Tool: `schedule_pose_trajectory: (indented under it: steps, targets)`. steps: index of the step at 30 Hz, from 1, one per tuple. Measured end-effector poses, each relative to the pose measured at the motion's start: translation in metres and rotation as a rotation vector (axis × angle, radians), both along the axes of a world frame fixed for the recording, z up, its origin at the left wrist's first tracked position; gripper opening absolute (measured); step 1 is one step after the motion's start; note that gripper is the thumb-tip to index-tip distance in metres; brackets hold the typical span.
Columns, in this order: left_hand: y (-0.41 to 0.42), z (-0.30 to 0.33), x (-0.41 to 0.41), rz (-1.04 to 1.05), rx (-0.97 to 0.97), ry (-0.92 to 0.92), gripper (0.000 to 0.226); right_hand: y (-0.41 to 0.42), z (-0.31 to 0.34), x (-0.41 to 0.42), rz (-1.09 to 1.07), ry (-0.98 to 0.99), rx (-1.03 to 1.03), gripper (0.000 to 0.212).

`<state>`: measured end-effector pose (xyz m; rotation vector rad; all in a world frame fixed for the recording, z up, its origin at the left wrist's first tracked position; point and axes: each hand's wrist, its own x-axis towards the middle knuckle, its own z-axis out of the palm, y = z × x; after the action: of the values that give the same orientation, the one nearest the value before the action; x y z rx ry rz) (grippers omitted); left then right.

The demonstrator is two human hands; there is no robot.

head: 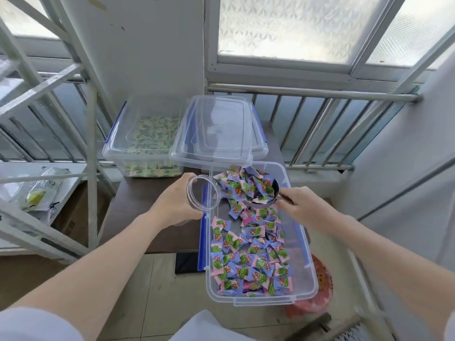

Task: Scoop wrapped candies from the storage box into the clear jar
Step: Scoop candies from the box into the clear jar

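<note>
Clear plastic forms the storage box (310,279) nearest the person, hanging partly over the near edge of a dark table (138,217); purple, pink and green wrapped candies (248,262) cover its floor. Above the far end of the box, the right hand (299,205) is closed around the handle of a metal scoop (261,204) heaped with candies. Just left of it, the left hand (177,203) is wrapped round an empty clear jar (203,191), tilted with its open mouth toward the scoop, at the box's left wall. Beyond lie two stacked clear lids (219,134), the upper one overhanging the box's far rim. Left of them stands a second box (138,141) holding green-and-white candies.
</note>
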<state>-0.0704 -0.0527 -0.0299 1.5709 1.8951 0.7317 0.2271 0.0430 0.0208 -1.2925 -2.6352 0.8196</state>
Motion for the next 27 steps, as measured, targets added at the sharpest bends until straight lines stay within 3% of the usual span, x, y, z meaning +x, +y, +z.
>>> schedule_pose_trajectory:
  steps: [2, 7, 10, 18, 27]
  targets:
    - [0.004, 0.004, -0.002, 0.0, -0.024, -0.019, 0.078, 0.01, 0.025, -0.016, 0.109, -0.089, 0.022, 0.038]
    - [0.004, 0.012, -0.005, -0.039, -0.076, -0.066, 0.081, 0.025, 0.066, -0.081, 0.348, -0.451, 0.174, 0.028]
    - [-0.003, 0.007, -0.009, -0.013, -0.105, -0.118, 0.084, 0.024, 0.083, -0.117, 0.423, -0.555, 0.263, 0.033]
    - [-0.016, -0.002, -0.011, 0.072, -0.12, -0.229, 0.082, 0.021, 0.091, -0.123, 0.428, -0.618, 0.251, 0.031]
    - [-0.013, -0.004, -0.006, 0.09, -0.106, -0.232, 0.083, 0.021, 0.105, -0.104, 0.363, -0.612, 0.284, 0.032]
